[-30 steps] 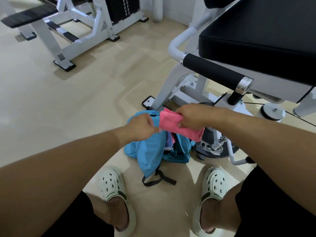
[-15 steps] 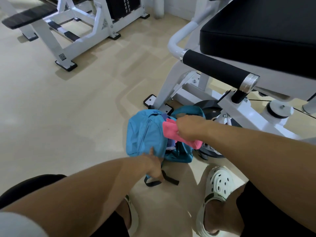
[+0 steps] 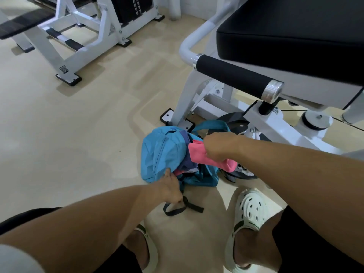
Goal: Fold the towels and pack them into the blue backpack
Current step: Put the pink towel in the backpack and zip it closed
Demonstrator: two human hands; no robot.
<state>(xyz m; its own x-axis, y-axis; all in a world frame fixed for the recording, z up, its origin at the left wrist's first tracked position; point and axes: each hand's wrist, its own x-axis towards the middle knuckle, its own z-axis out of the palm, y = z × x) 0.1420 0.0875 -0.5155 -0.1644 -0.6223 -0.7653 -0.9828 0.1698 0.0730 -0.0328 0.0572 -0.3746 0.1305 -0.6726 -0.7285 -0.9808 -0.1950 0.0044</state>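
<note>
Now the packing step is being carried out: a folded pink towel (image 3: 208, 157) is being gripped in the right hand (image 3: 217, 147) above the mouth of the blue backpack (image 3: 163, 152) (lying on the floor), whose edge is being pinched by the left hand (image 3: 170, 186). Next, probably, the towel is to be pushed down beside the towels already inside.
</note>
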